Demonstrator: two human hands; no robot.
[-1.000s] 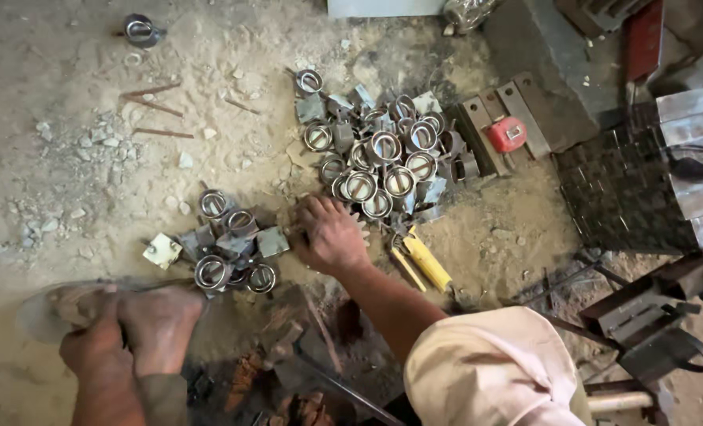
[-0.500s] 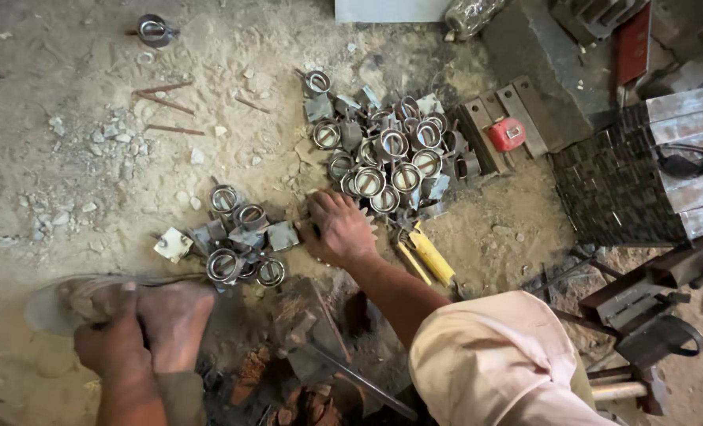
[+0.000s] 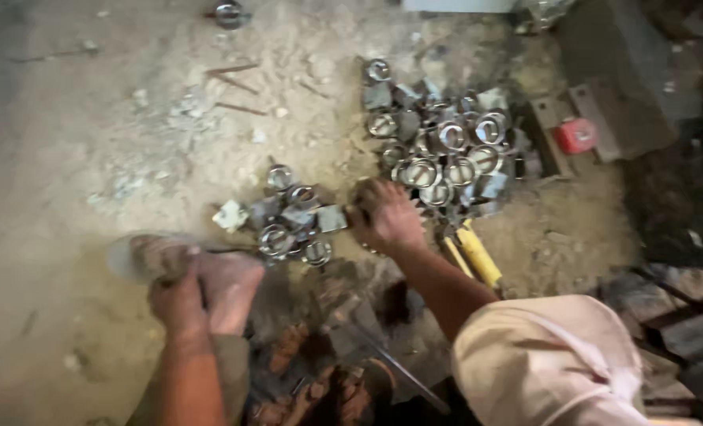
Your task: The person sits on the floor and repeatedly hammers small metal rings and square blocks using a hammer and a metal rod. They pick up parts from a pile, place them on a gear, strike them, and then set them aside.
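The right hand (image 3: 384,217) is pressed palm-down on the dusty floor, fingers curled, between two heaps of round grey metal fittings; whether a piece is gripped cannot be told. The small heap (image 3: 292,221) lies just left of it, the large heap (image 3: 442,146) just beyond. The left hand (image 3: 179,296) is clasped over a bare foot (image 3: 209,272).

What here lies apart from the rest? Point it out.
One metal ring part lies alone at the top edge, far from the small pile and the large pile. A few rusty nails lie scattered on the dusty floor. The right hand rests between the piles.
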